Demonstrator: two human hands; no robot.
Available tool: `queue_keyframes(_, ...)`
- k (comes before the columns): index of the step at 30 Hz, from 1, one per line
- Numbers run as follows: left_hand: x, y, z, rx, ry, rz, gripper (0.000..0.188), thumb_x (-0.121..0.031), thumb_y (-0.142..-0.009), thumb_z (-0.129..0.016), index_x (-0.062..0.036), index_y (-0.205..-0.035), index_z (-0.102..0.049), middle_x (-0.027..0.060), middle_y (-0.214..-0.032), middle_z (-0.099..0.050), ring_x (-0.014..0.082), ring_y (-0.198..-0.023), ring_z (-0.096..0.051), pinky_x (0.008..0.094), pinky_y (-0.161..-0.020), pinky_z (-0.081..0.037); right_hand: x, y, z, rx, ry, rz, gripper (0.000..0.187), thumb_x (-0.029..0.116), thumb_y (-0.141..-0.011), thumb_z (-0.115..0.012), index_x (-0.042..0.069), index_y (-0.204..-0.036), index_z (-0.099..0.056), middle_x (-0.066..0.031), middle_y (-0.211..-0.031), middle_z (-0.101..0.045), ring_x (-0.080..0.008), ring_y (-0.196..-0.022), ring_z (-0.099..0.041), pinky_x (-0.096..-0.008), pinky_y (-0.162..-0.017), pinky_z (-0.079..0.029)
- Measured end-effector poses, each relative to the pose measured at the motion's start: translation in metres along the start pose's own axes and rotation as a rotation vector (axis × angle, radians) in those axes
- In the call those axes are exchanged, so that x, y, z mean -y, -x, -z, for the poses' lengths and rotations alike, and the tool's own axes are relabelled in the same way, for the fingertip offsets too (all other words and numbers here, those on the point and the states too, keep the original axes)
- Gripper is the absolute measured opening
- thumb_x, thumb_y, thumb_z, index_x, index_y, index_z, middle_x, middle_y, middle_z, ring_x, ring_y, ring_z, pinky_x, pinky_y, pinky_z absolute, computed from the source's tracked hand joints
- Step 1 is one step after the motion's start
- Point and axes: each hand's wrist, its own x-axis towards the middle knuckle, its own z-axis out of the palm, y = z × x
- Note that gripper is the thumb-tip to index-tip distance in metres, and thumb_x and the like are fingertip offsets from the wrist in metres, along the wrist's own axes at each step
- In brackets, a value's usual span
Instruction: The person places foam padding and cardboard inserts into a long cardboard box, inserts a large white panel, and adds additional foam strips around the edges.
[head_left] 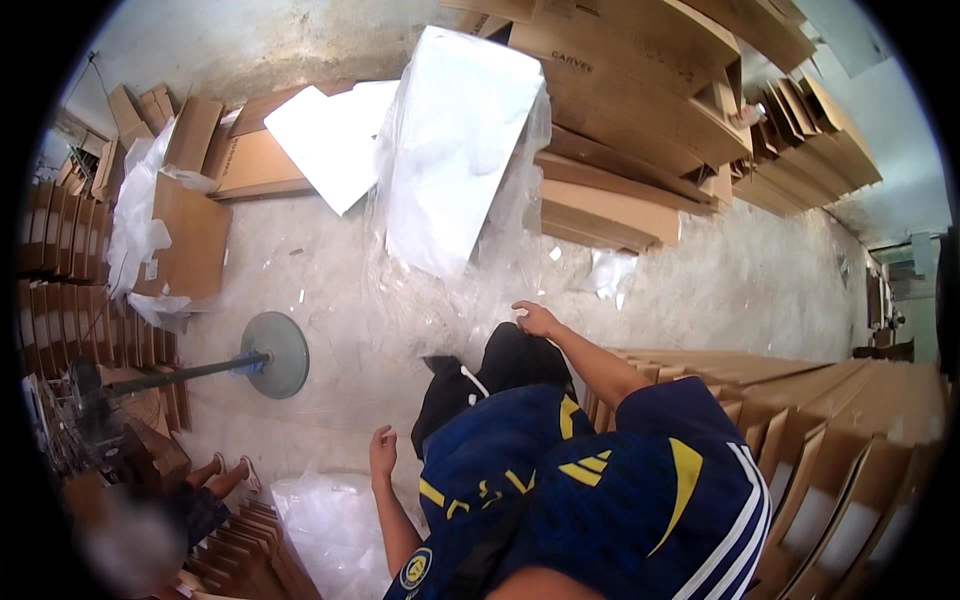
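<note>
A large white flat panel (455, 150) stands tilted on the concrete floor inside a loose clear plastic bag (440, 300). My right hand (538, 319) reaches forward with its fingers curled on the lower edge of that plastic bag. My left hand (382, 452) hangs low at my side, fingers apart, holding nothing; it is near a crumpled clear plastic heap (335, 530). My dark shorts and blue jersey with yellow stripes fill the lower middle of the view.
Stacks of flattened cardboard boxes (640, 120) rise behind the panel; upright cardboard rows (820, 430) stand at my right and others (80, 300) at the left. A fan's round grey base (277, 354) sits on the floor. Another person's sandalled feet (225, 475) show lower left. White sheets (330, 140) lie behind.
</note>
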Motion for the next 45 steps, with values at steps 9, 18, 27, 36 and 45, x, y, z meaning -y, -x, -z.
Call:
queue_keyframes(9,-0.246,-0.114,-0.058,-0.018,0.100,-0.130,0.036,-0.023,-0.099,-0.065,-0.0074,-0.131,-0.064,0.0128,-0.101,-0.072,0.0196,-0.090,-0.067,0.0331,-0.082,-0.054,0.068,-0.257,0.160,-0.032,0.211,0.052,0.067,0.013,-0.081,-0.064,0.013,-0.148,-0.053,-0.0201,-0.113,-0.072,-0.0260,-0.075,-0.069,-0.0408,-0.062,-0.056)
queue_keyframes(18,-0.340,-0.192,-0.226,0.397,-0.122,-0.133,0.038,-0.028,-0.099,-0.065,-0.0074,-0.131,-0.063,0.0170,-0.098,-0.073,0.0255,-0.090,-0.071,0.0360,-0.082,-0.054,0.255,-0.323,0.364,-0.815,-0.104,0.563,0.097,0.024,-0.079,-0.086,0.002,-0.155,-0.032,-0.0240,-0.146,-0.051,-0.0356,-0.134,-0.051,-0.0397,-0.113,-0.040)
queue_keyframes(27,-0.526,-0.258,-0.264,0.348,0.044,-0.278,0.042,-0.027,-0.100,-0.064,-0.0084,-0.137,-0.058,0.0114,-0.098,-0.071,0.0216,-0.084,-0.067,0.0366,-0.079,-0.054,0.261,-0.306,0.375,-0.662,0.111,0.625,0.109,0.041,-0.071,-0.091,0.003,-0.153,-0.031,-0.0278,-0.146,-0.048,-0.0442,-0.134,-0.047,-0.0478,-0.112,-0.041)
queue_keyframes(36,-0.530,-0.240,-0.291,0.004,0.568,-0.051,0.076,-0.027,-0.093,-0.075,-0.0056,-0.152,-0.033,0.0202,-0.115,-0.063,0.0203,-0.091,-0.061,0.0363,-0.081,-0.053,0.231,-0.108,0.287,-0.300,0.289,0.856,0.113,0.035,-0.066,-0.093,-0.003,-0.152,-0.029,-0.0313,-0.145,-0.045,-0.0440,-0.136,-0.046,-0.0478,-0.112,-0.041)
queue_keyframes(45,-0.461,-0.182,-0.225,-0.257,0.646,-0.304,0.047,-0.008,-0.088,-0.079,-0.0042,-0.129,-0.057,0.0064,-0.105,-0.065,0.0112,-0.085,-0.059,0.0277,-0.077,-0.052,0.268,-0.044,0.205,-0.154,0.045,0.864,0.099,0.034,-0.067,-0.093,-0.006,-0.142,-0.043,-0.0245,-0.136,-0.057,-0.0376,-0.125,-0.058,-0.0460,-0.108,-0.044)
